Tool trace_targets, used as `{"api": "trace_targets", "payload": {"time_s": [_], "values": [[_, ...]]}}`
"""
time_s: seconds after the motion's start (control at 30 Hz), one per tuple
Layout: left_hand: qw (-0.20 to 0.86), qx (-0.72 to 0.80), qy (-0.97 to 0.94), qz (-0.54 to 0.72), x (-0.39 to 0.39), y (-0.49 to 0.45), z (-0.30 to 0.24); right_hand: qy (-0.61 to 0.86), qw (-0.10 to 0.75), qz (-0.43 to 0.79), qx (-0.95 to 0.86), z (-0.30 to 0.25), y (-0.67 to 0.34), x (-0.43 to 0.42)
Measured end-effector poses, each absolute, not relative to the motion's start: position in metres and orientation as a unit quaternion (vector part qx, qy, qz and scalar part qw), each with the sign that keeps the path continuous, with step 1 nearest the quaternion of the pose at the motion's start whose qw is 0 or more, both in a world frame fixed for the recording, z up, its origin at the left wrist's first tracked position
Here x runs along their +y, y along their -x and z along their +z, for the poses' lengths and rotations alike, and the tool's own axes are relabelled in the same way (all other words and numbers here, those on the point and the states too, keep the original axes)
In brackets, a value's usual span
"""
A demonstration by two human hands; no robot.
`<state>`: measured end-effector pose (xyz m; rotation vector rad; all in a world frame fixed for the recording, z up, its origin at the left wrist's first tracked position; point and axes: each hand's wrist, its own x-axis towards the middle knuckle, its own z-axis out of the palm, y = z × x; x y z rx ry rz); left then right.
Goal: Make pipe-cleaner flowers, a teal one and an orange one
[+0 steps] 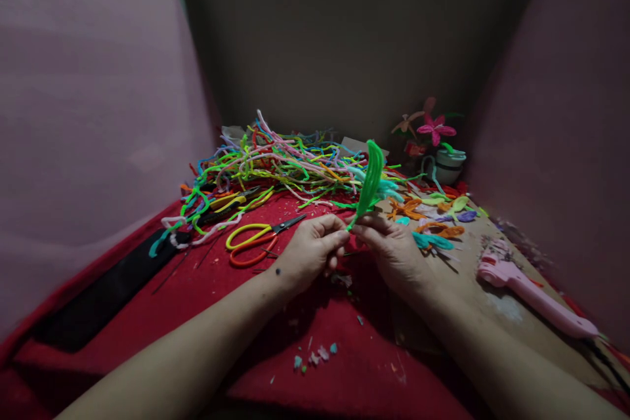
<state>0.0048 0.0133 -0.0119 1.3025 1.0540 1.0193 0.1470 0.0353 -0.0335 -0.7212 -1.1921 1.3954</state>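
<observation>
A bright green pipe-cleaner loop shaped like a leaf (371,178) stands upright above my hands. My left hand (310,251) and my right hand (391,246) are both closed, pinching its lower end between fingertips from either side. Behind them lies a big tangled heap of coloured pipe cleaners (275,167) on the red cloth (207,315). Scissors with yellow and orange handles (256,239) lie just left of my left hand.
A pink glue gun (534,295) lies at the right on a brown board (497,312). Finished orange, green and purple petal shapes (436,216) sit behind my right hand. A small pot with pipe-cleaner flowers (440,151) stands at the back right. Pliers (231,202) lie under the heap.
</observation>
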Motion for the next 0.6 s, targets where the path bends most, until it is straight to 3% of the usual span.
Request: {"api": "trace_targets", "payload": {"time_s": [0.33, 0.6], "values": [[0.738, 0.301, -0.460, 0.390, 0.019, 0.005, -0.013, 0.254, 0.472, 0.660, -0.526, -0.029, -0.155, 0.039], [0.743, 0.287, -0.481, 0.367, 0.018, 0.006, -0.009, 0.253, 0.490, 0.635, -0.542, -0.026, -0.155, 0.038]]}}
